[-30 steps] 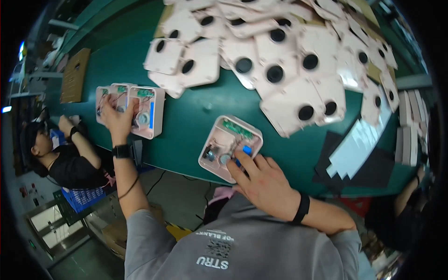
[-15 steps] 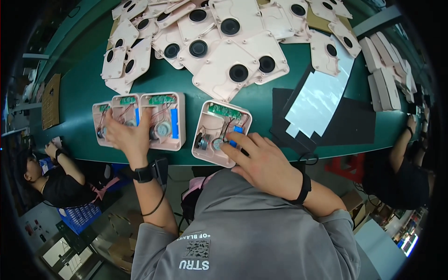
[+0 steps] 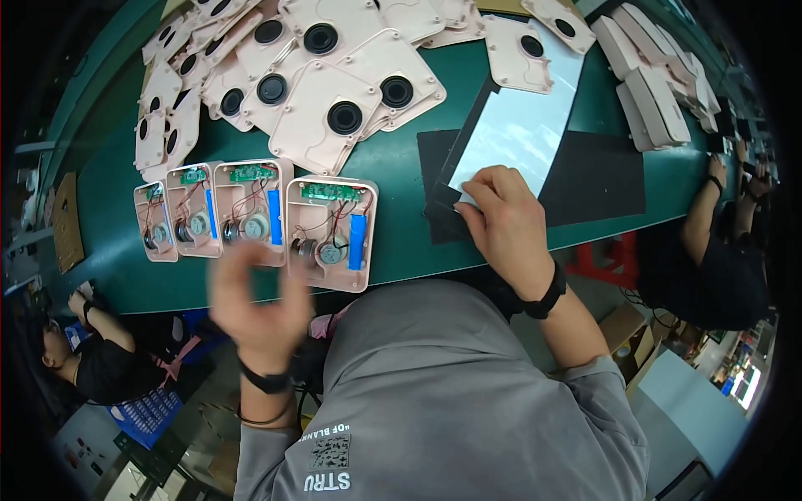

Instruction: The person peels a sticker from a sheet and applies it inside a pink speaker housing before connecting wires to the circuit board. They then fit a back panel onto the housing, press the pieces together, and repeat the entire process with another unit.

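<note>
My left hand (image 3: 259, 305) is blurred by motion in front of the housings. Its thumb and fingers stand apart, with nothing visible between them. Several pale pink speaker housings stand in a row, including the rightmost housing (image 3: 332, 236). Each shows a green circuit board along its top and a round speaker below; blue cells show in the larger ones. At the near left corner of a shiny silvery sheet (image 3: 522, 138), my right hand (image 3: 510, 230) has thumb and forefinger closed in a pinch. What lies between those fingertips is too small to make out.
A pile of pale pink panels with black round speakers (image 3: 322, 92) covers the far left. One panel (image 3: 518, 54) rests on the silvery sheet. Black sheets (image 3: 601, 179) lie under it. Closed pale housings (image 3: 656, 108) are stacked far right. Other people work at both sides.
The separate housing now stands against the row, its blue cell upright along its right side. My right hand has left it for the silvery sheet. My left hand has drawn back toward me.
</note>
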The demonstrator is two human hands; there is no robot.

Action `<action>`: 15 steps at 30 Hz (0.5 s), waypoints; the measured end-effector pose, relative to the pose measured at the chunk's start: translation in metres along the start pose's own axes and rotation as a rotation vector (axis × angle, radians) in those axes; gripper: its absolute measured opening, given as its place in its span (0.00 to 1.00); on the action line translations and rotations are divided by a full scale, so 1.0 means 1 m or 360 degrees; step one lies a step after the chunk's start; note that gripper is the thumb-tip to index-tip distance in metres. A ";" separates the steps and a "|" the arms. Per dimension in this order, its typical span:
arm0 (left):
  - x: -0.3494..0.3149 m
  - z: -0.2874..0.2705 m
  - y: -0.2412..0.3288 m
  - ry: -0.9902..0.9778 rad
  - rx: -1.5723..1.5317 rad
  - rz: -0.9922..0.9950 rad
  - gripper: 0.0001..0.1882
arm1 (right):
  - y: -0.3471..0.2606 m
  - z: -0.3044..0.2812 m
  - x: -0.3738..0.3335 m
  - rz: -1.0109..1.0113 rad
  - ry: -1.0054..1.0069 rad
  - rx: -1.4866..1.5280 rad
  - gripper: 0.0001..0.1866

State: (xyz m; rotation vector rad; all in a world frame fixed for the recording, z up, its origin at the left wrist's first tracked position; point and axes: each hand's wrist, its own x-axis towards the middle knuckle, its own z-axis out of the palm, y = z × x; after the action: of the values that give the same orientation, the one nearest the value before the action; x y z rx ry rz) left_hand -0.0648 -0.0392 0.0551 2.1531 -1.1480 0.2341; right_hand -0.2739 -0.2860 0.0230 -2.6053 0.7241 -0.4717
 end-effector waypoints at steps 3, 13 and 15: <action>-0.007 0.023 0.046 -0.0403 -0.0159 0.0297 0.22 | -0.005 0.009 -0.006 -0.0018 0.0107 0.0021 0.10; -0.018 0.043 0.055 -0.0568 0.0103 0.0243 0.11 | -0.008 0.014 -0.001 0.0363 -0.0052 0.0157 0.04; -0.021 0.037 0.054 -0.0618 0.0098 0.0236 0.10 | -0.012 0.016 -0.002 0.0355 0.0052 0.0165 0.04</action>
State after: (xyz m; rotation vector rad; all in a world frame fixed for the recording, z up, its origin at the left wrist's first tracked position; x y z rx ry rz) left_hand -0.1250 -0.0696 0.0436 2.2298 -1.5379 -0.0918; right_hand -0.2638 -0.2706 0.0143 -2.3904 0.9615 -0.4711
